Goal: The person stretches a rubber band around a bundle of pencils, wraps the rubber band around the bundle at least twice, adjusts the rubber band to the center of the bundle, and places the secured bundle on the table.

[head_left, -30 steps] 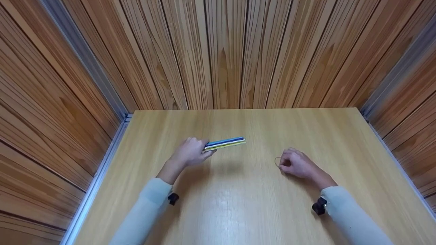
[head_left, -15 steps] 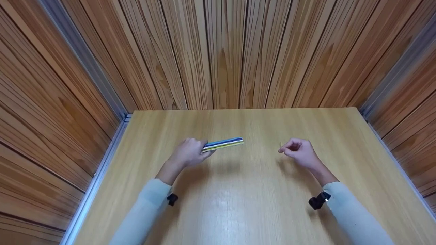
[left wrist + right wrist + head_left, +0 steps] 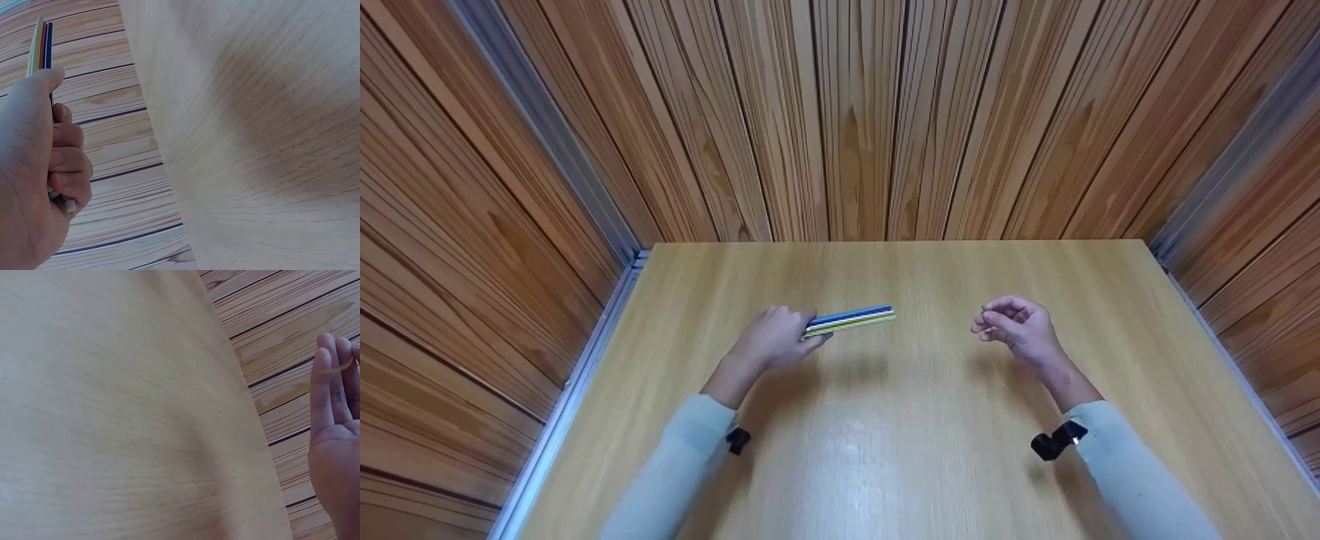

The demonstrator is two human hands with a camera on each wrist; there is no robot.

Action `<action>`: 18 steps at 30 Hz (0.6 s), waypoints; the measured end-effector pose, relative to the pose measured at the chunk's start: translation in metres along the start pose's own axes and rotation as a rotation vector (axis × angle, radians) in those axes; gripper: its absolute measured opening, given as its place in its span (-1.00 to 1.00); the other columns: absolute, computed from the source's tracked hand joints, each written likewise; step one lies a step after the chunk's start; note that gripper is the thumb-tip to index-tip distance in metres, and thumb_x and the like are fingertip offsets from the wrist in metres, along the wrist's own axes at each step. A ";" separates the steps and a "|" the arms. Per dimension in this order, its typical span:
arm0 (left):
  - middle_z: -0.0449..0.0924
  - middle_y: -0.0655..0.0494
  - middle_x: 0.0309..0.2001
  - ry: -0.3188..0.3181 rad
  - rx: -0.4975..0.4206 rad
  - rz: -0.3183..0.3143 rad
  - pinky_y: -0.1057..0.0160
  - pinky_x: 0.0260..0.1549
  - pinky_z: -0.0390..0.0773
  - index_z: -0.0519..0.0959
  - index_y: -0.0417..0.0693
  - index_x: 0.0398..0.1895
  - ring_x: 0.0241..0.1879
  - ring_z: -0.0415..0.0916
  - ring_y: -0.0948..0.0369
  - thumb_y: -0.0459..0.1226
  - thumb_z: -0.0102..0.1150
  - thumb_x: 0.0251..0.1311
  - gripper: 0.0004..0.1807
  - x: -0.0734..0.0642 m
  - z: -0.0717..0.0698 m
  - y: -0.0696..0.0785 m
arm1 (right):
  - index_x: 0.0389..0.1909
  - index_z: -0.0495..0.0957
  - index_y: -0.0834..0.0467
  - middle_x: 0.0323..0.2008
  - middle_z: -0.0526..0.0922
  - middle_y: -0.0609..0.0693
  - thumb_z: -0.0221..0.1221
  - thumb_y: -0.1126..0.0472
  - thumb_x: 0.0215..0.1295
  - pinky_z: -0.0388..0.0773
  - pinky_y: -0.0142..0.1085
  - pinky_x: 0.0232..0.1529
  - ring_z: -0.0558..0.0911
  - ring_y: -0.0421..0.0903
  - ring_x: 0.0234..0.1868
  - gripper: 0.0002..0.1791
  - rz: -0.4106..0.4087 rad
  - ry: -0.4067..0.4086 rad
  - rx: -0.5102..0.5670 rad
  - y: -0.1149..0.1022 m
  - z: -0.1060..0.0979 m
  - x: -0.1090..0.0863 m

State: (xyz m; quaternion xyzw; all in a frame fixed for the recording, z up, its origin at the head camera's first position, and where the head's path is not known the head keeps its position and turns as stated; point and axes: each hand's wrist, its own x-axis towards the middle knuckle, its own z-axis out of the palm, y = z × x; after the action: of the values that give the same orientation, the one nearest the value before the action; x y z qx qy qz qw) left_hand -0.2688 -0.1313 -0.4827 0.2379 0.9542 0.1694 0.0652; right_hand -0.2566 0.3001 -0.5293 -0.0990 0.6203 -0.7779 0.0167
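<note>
Our right hand [image 3: 1020,326] has lifted off the worktop [image 3: 885,450] with what looks like a thin rubber band [image 3: 337,370] looped on its fingers, while our left hand [image 3: 776,337] still grips the bundle of coloured sticks [image 3: 851,318], ready for banding.

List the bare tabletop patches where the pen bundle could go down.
Bare: the tabletop between left hand and right hand, the strip behind them to the wood-panel wall, and the near edge between the sleeves. Crowded only under the pen bundle.
</note>
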 end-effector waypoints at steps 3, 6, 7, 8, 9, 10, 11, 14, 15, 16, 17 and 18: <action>0.49 0.12 -0.43 -0.002 0.004 -0.006 0.28 -0.47 0.32 0.69 -0.16 0.02 -0.49 0.39 0.20 0.08 0.23 0.64 -0.56 -0.001 0.000 0.000 | -0.04 0.84 0.15 -0.13 0.95 -0.06 0.12 0.49 0.68 0.82 -0.39 -0.18 0.93 -0.18 -0.18 -0.67 -0.013 -0.046 0.034 -0.001 0.000 -0.001; 0.50 0.11 -0.43 0.001 0.007 -0.009 0.29 -0.47 0.33 0.69 -0.14 0.04 -0.49 0.40 0.19 0.08 0.24 0.64 -0.56 -0.001 0.001 -0.001 | 0.02 0.88 0.09 0.02 0.95 -0.10 0.09 0.48 0.70 0.82 -0.40 -0.14 0.94 -0.18 -0.06 -0.61 -0.021 -0.089 0.029 -0.002 0.000 -0.001; 0.50 0.11 -0.43 0.002 0.007 -0.010 0.29 -0.47 0.33 0.69 -0.14 0.05 -0.49 0.40 0.19 0.08 0.24 0.64 -0.56 -0.001 0.001 -0.001 | 0.04 0.88 0.11 0.06 0.94 -0.10 0.08 0.50 0.69 0.82 -0.41 -0.12 0.94 -0.18 -0.03 -0.59 -0.020 -0.097 0.024 -0.002 -0.001 0.000; 0.50 0.11 -0.43 0.000 0.005 -0.013 0.28 -0.46 0.34 0.69 -0.14 0.06 -0.49 0.40 0.19 0.09 0.24 0.64 -0.55 -0.001 0.001 -0.001 | 0.06 0.87 0.14 0.09 0.93 -0.11 0.07 0.51 0.69 0.82 -0.41 -0.11 0.94 -0.18 0.01 -0.59 -0.019 -0.104 0.021 -0.002 -0.001 0.000; 0.50 0.11 -0.43 -0.001 0.002 -0.016 0.28 -0.46 0.34 0.69 -0.13 0.06 -0.48 0.40 0.19 0.10 0.24 0.64 -0.55 -0.001 0.001 -0.001 | 0.07 0.87 0.17 0.11 0.93 -0.11 0.06 0.53 0.68 0.81 -0.42 -0.11 0.93 -0.17 0.05 -0.59 -0.015 -0.105 0.015 -0.002 0.000 0.000; 0.50 0.11 -0.43 -0.004 -0.001 -0.019 0.28 -0.46 0.34 0.69 -0.13 0.07 -0.48 0.41 0.19 0.11 0.24 0.64 -0.54 -0.001 0.001 -0.001 | 0.08 0.86 0.20 0.12 0.92 -0.12 0.06 0.54 0.68 0.81 -0.43 -0.13 0.93 -0.18 0.07 -0.60 -0.010 -0.100 0.005 -0.002 0.000 0.001; 0.50 0.11 -0.43 -0.007 -0.004 -0.022 0.28 -0.45 0.35 0.69 -0.13 0.07 -0.48 0.41 0.19 0.11 0.24 0.63 -0.53 -0.001 0.001 -0.001 | 0.09 0.85 0.22 0.11 0.92 -0.13 0.07 0.55 0.67 0.79 -0.45 -0.16 0.92 -0.19 0.08 -0.61 -0.007 -0.093 -0.015 -0.002 0.000 0.001; 0.50 0.10 -0.43 -0.017 -0.015 -0.034 0.27 -0.45 0.36 0.69 -0.13 0.09 -0.48 0.41 0.18 0.12 0.24 0.63 -0.52 -0.001 0.000 -0.001 | 0.15 0.82 0.27 0.11 0.92 -0.20 0.16 0.54 0.61 0.71 -0.51 -0.28 0.92 -0.23 0.08 -0.67 0.006 -0.055 -0.095 -0.002 0.002 0.002; 0.51 0.10 -0.43 -0.019 -0.017 -0.035 0.27 -0.45 0.36 0.69 -0.13 0.09 -0.48 0.41 0.18 0.12 0.23 0.63 -0.52 -0.001 0.000 0.000 | 0.18 0.81 0.27 0.12 0.92 -0.22 0.21 0.54 0.59 0.67 -0.53 -0.33 0.92 -0.24 0.06 -0.68 0.010 -0.037 -0.121 -0.002 0.003 0.003; 0.51 0.10 -0.43 -0.021 -0.018 -0.036 0.27 -0.45 0.36 0.69 -0.13 0.10 -0.48 0.42 0.18 0.12 0.23 0.63 -0.52 -0.001 0.000 -0.001 | 0.20 0.79 0.28 0.13 0.91 -0.24 0.24 0.53 0.57 0.64 -0.53 -0.36 0.92 -0.24 0.06 -0.68 0.012 -0.023 -0.137 -0.002 0.003 0.002; 0.51 0.09 -0.43 -0.022 -0.019 -0.037 0.27 -0.45 0.36 0.69 -0.13 0.10 -0.49 0.42 0.18 0.12 0.23 0.63 -0.52 0.000 0.000 -0.001 | 0.22 0.75 0.26 0.15 0.90 -0.26 0.26 0.51 0.56 0.61 -0.54 -0.38 0.92 -0.24 0.06 -0.68 0.016 -0.017 -0.142 -0.003 0.004 0.002; 0.50 0.10 -0.43 -0.021 -0.017 -0.036 0.27 -0.45 0.36 0.69 -0.14 0.10 -0.49 0.42 0.18 0.12 0.23 0.63 -0.52 0.000 0.000 -0.001 | 0.21 0.72 0.23 0.17 0.89 -0.26 0.27 0.51 0.56 0.58 -0.54 -0.40 0.92 -0.23 0.06 -0.68 0.019 -0.013 -0.136 -0.003 0.004 0.003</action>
State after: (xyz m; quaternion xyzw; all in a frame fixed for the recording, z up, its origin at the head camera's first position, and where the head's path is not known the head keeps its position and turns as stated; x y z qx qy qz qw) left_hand -0.2688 -0.1322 -0.4827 0.2219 0.9561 0.1735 0.0803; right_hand -0.2581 0.2960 -0.5255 -0.0990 0.6725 -0.7332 0.0214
